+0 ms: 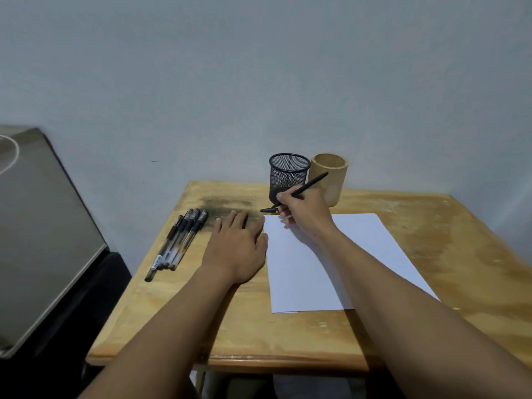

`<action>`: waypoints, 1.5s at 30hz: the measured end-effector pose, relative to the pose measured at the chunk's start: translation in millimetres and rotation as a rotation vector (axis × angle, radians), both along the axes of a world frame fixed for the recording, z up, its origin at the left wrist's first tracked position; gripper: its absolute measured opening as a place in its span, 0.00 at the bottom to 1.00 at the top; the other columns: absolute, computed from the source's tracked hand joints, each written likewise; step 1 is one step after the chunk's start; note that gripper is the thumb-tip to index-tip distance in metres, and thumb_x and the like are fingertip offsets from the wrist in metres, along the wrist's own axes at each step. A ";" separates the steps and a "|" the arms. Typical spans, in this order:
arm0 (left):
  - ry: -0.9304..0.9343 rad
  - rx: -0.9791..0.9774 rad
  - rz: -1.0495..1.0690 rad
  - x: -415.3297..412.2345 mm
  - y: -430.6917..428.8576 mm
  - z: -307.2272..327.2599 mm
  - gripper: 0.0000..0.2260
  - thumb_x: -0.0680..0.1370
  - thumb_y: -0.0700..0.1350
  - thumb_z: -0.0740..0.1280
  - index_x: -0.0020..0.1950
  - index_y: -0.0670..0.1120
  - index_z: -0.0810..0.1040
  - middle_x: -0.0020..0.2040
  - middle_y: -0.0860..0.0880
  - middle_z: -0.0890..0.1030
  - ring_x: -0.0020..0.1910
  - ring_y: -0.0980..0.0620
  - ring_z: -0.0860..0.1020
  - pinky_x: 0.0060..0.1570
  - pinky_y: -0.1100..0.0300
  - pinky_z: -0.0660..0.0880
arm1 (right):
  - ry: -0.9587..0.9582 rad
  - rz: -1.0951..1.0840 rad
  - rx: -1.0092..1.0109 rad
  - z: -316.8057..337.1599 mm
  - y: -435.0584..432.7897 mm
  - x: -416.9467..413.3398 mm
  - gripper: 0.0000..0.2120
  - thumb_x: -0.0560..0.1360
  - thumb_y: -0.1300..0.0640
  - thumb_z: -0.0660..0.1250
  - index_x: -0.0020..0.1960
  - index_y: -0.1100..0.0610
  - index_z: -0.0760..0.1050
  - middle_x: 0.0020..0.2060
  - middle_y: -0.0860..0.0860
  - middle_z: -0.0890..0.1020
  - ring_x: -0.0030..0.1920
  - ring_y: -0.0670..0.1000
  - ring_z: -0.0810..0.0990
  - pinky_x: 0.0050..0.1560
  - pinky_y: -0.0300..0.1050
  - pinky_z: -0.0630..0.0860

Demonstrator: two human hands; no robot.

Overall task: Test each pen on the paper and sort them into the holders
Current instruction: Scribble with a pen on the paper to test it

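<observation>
My right hand grips a black pen in a writing hold, with its tip at the far left corner of the white paper. A small dark pen cap lies on the table just left of that hand. My left hand rests flat on the table with fingers spread, its edge touching the paper's left side. Several black-capped clear pens lie side by side to the left. A black mesh holder and a wooden holder stand together at the table's far edge.
The wooden table has a dark smudge near its far left. A grey and black appliance stands to the left of the table. A pale wall rises directly behind the holders.
</observation>
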State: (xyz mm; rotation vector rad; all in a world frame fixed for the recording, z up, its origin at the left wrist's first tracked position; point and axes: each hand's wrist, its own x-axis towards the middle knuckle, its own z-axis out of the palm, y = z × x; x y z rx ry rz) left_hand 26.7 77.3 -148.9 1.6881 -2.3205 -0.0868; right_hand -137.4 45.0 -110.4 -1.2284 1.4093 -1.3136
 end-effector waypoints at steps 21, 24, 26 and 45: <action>-0.044 0.100 0.042 -3.7 2.5 3.8 0.25 0.82 0.57 0.45 0.80 0.60 0.52 0.82 0.45 0.53 0.81 0.43 0.46 0.76 0.38 0.42 | 0.207 -0.011 -0.069 -27.6 -7.7 -3.3 0.07 0.75 0.60 0.70 0.41 0.63 0.76 0.31 0.60 0.84 0.29 0.51 0.79 0.33 0.46 0.74; -0.045 0.105 0.042 -3.4 2.7 4.7 0.25 0.82 0.57 0.46 0.80 0.60 0.52 0.82 0.45 0.52 0.81 0.43 0.46 0.76 0.38 0.41 | 0.209 -0.016 -0.063 -26.9 -6.4 -4.7 0.08 0.75 0.61 0.69 0.44 0.67 0.76 0.32 0.62 0.84 0.29 0.53 0.79 0.33 0.46 0.74; -0.046 0.105 0.040 -3.3 2.8 4.8 0.25 0.82 0.57 0.45 0.80 0.60 0.52 0.82 0.45 0.52 0.81 0.43 0.46 0.76 0.38 0.41 | 0.219 -0.019 -0.067 -27.2 -6.5 -4.7 0.08 0.76 0.61 0.69 0.45 0.67 0.77 0.32 0.62 0.84 0.29 0.53 0.80 0.33 0.46 0.76; -0.045 0.119 0.049 -4.2 4.4 6.8 0.25 0.82 0.58 0.46 0.80 0.60 0.52 0.82 0.46 0.51 0.81 0.44 0.45 0.76 0.39 0.41 | 0.224 -0.054 -0.045 -28.6 -7.6 -4.4 0.09 0.74 0.58 0.69 0.36 0.60 0.77 0.28 0.58 0.83 0.29 0.55 0.79 0.35 0.51 0.76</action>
